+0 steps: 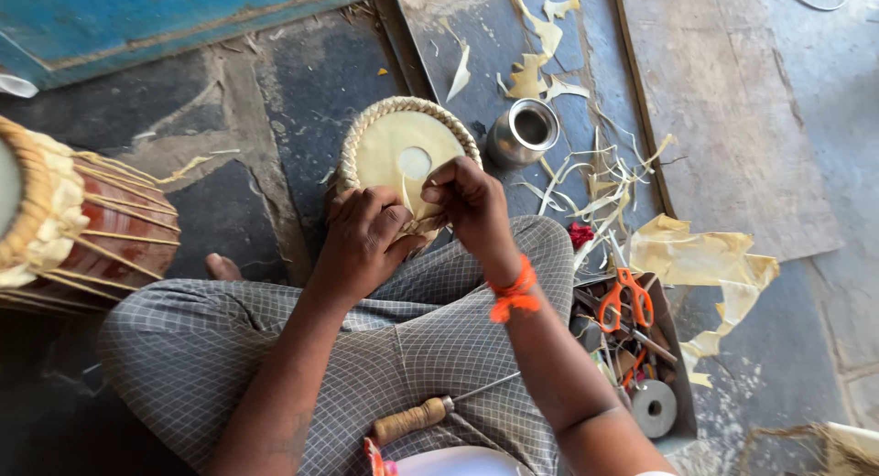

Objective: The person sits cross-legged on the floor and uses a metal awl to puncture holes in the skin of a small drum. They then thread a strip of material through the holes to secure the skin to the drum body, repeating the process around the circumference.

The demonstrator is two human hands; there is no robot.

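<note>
your left hand (pixel 362 241) is clamped on the near rim of the round drum head (pixel 403 151), fingers closed around its braided edge. your right hand (pixel 472 201) pinches a thin pale strip at the skin's surface, fingers narrow, thumb against forefinger. the drum head rests tilted against your crossed legs, on the stone floor (pixel 275 101). a steel cup (pixel 524 131) stands just beside it, among pale scraps (pixel 586 178). orange-handled scissors (pixel 625 297) lie in a tool tray (pixel 682 348) at your right. an awl (pixel 430 414) rests on your lap. a laced drum (pixel 73 224) stands at left.
</note>
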